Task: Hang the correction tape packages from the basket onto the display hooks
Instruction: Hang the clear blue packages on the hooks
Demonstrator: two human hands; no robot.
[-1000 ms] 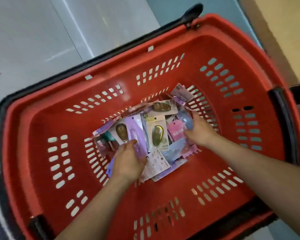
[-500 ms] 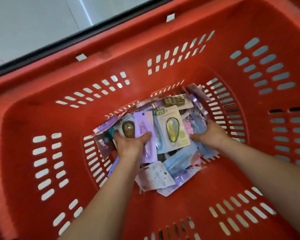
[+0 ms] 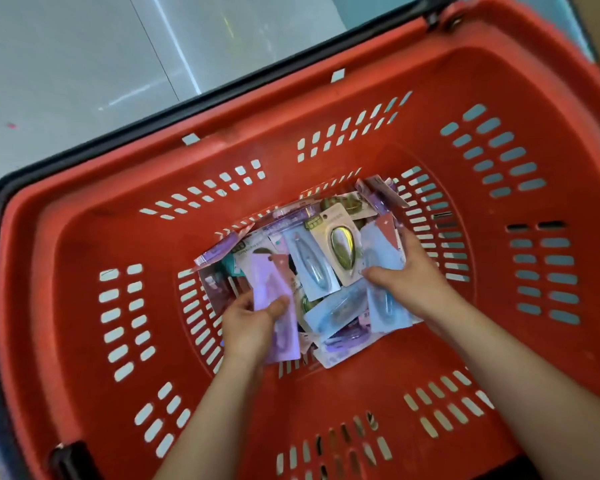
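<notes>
Floor: pale grey floor [image 3: 66, 64] lies beyond the basket's far left side.
Handle: a black handle [image 3: 222, 95] lies folded along the far rim of the basket.
Basket: a red plastic basket [image 3: 430, 81] with slotted walls fills most of the view, seen from above.
Left hand: the left hand [image 3: 250, 323] reaches down to the left part of the basket's bottom and is closed around a package, thumb across the front and fingers behind it.
Purple package: the long purple package [image 3: 274, 282] in that grip stands tilted, raised above the others.
Pile: the correction tape packages [image 3: 333, 317] lie jumbled and overlapping in the middle of the basket's bottom.
Gold package: a cream card with a gold teardrop-shaped case [image 3: 342, 247] rests on top of the pile, towards the basket's far wall.
Blue package: a light blue package [image 3: 381, 251] sits at the right of the pile, touching the gold one.
Right hand: the right hand [image 3: 413, 275] grips the blue package, thumb laid over its face and fingers curled round its far edge.
</notes>
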